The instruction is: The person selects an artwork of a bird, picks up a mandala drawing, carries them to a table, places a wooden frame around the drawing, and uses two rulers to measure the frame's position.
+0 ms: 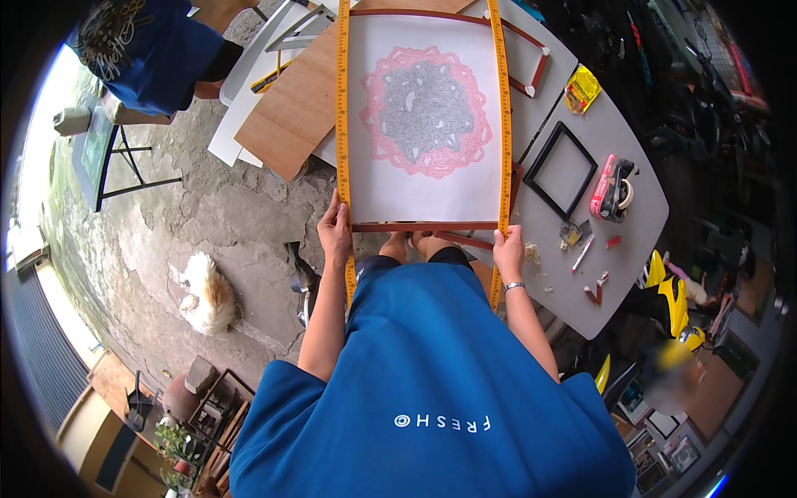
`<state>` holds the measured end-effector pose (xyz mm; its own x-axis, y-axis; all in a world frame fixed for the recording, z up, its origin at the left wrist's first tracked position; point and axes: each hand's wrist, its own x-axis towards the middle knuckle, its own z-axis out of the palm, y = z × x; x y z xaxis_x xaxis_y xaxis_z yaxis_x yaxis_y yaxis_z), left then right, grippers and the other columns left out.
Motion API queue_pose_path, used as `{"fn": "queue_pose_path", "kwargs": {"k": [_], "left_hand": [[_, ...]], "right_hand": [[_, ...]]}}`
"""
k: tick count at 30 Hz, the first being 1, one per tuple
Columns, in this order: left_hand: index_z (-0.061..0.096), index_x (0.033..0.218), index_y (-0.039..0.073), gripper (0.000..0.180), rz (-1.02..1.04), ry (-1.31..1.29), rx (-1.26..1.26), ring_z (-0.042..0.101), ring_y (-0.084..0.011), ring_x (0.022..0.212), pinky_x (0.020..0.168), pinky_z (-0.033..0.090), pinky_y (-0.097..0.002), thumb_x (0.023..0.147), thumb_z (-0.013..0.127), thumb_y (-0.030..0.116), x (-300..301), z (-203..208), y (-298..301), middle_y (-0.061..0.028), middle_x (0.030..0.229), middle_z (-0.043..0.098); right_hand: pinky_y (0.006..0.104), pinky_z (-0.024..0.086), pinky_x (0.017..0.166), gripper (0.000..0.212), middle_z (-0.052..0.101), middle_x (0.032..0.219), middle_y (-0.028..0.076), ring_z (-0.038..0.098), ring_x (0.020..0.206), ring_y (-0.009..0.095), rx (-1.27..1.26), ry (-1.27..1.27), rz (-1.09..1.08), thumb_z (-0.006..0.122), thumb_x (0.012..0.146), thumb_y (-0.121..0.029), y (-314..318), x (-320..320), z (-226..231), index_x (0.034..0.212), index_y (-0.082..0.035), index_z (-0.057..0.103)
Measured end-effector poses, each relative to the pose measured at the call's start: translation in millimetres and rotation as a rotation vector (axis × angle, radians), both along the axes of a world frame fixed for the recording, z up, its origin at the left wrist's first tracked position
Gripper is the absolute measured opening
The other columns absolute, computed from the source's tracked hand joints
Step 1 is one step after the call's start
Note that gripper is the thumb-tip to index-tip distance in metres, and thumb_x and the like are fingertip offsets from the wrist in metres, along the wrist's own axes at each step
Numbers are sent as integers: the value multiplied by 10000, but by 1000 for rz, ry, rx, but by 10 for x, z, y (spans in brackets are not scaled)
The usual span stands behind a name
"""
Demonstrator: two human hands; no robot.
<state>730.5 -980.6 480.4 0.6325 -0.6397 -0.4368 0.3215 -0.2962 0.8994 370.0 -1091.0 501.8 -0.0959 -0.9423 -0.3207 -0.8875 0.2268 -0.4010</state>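
Observation:
A white sheet with a pink and dark patterned drawing is in front of me, with a reddish-brown strip along its near edge. Along its left side runs a long yellow ruler, and my left hand is closed on it near the sheet's near corner. A second yellow ruler borders the right side, with my right hand closed around it. Both rulers extend past the near strip toward my body. Whether the sheet is fixed to the strips, I cannot tell.
On the grey table at right are a black frame, a yellow packet, a pink-and-black item with tape and a marker. A brown board lies at left. A dog lies on the floor; another person stands far left.

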Motion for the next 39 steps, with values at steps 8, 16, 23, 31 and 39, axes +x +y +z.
{"fn": "queue_pose_path", "kwargs": {"k": [8,16,23,31,39], "left_hand": [[456,1415,-28,439,1,4,4,555,-116,1130,974,422,-231,1005,530,112,-2,-10,-2,-98,1323,576],[491,1405,13,420,24,-53,-33,581,-82,1004,890,457,-215,999,530,112,-32,11,-23,-62,1218,628],[467,1416,-6,435,1,-26,13,559,-102,1098,954,433,-233,1002,528,113,-18,13,-11,-80,1301,586],[449,1418,-32,445,4,17,-13,548,-118,1150,983,424,-245,1003,527,108,-24,36,-22,-97,1339,567],[442,1423,-33,447,-7,-6,-23,552,-126,1143,988,422,-248,1005,522,105,-21,-6,-6,-100,1340,565]], "right_hand": [[481,481,759,276,646,894,204,619,858,412,-10,-13,1,651,907,-229,-4,-13,-24,1008,-24,496],[506,474,768,271,633,925,198,609,903,423,-1,-21,7,649,898,-207,-6,-15,-17,1010,-35,473],[485,478,767,261,643,916,202,617,877,415,0,-29,-6,645,906,-213,-9,-5,2,1011,-29,493],[505,476,767,263,635,933,204,609,901,424,4,-43,3,647,897,-193,-10,3,29,991,-34,459],[510,473,771,261,638,950,212,606,920,429,10,-35,-6,647,898,-192,-5,6,27,1003,-37,464]]}}
